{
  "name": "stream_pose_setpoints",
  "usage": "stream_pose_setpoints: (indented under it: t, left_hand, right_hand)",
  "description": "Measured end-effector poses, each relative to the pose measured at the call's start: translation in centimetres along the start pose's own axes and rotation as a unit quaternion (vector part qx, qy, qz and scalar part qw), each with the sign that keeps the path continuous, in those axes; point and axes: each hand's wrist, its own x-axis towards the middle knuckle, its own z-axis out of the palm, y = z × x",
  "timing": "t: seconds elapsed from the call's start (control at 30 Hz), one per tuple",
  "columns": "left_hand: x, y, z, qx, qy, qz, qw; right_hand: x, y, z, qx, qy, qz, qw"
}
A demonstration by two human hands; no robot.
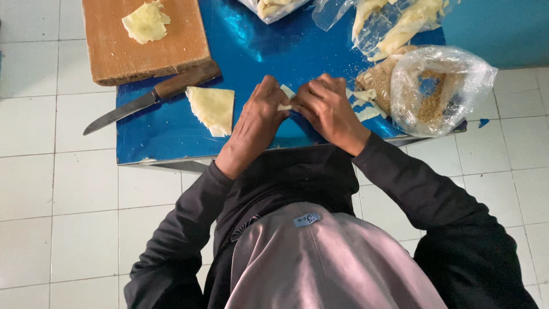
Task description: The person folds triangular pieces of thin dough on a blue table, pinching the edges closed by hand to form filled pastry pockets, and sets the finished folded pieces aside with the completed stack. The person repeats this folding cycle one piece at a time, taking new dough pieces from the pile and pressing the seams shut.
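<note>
We are looking down at a low blue surface (171, 137) standing on a white tiled floor (57, 217). At the centre of the frame, the left hand (254, 123) and the right hand (329, 109) are meeting over the surface, and the fingers of both are pinching a small pale pastry piece (284, 107) between them. The piece is sitting just above the surface, mostly covered by the fingertips, so we are seeing only a sliver of it.

Left of the hands, a folded pastry sheet (213, 109) is lying flat on the surface. A knife (150, 98) with a wooden handle is resting beside it, blade pointing toward the left edge. At upper left, a wooden cutting board (171, 51) is carrying another pastry sheet (147, 22). At right, an open clear bag of breadcrumbs (437, 91) is slumping near the surface's edge, with crumbs scattered beside it. At the top, clear bags holding more pale pastry strips (400, 26) are lying open.

We are judging the following risks. The thin piece could tear if the fingers pull apart too firmly. The crumb bag is overhanging the right edge and could slide off if nudged by the right forearm. The knife blade is lying exposed near the left hand's reach, and its tip is overhanging the surface's left edge.
</note>
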Motion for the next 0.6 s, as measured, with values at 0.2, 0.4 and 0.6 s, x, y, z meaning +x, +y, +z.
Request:
stream_pose_setpoints:
  t: [0.2, 0.4, 0.6]
  left_hand:
    - [0.8, -0.6, -0.1, -0.016, -0.012, 0.004, 1.000]
    - [1.4, -1.1, -0.6, -0.030, -0.035, -0.012, 0.999]
    - [1.8, -1.6, -0.7, -0.030, -0.041, -0.004, 0.999]
  right_hand:
    - [0.4, 1.5, -0.1, 0.020, -0.044, -0.023, 0.999]
    - [0.7, 2.6, 0.1, 0.034, -0.059, -0.024, 0.997]
    - [1.8, 3.6, 0.6, 0.162, -0.106, 0.104, 0.976]
